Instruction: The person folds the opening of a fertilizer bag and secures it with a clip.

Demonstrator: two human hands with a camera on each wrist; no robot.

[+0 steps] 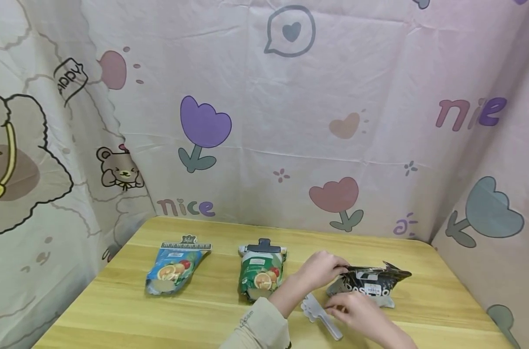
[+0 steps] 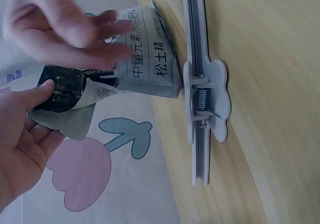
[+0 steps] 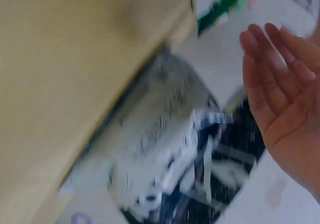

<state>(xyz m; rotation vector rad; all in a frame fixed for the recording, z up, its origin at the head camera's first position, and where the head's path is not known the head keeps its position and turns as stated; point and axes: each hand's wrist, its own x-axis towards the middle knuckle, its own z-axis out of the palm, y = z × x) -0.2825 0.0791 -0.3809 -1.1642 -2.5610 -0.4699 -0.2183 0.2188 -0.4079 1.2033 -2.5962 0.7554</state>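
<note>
A black and white bag [image 1: 371, 286] stands on the table at the right, its black top folded over. My left hand [image 1: 321, 269] pinches the left end of that fold, thumb on top in the left wrist view. My right hand [image 1: 360, 310] is in front of the bag, blurred in the left wrist view. In the right wrist view its fingers [image 3: 265, 79] are spread loosely with nothing between them. A white sealing clip [image 2: 202, 99] with a spring and cloud-shaped grips lies on the table, near the right hand.
A green bag [image 1: 262, 276] with a dark clip [image 1: 264, 246] across its top is left of my hands. Farther left lies a blue bag [image 1: 172, 271] with a piano-patterned clip [image 1: 186, 245]. A printed curtain [image 1: 264, 121] hangs behind the wooden table [image 1: 116, 310].
</note>
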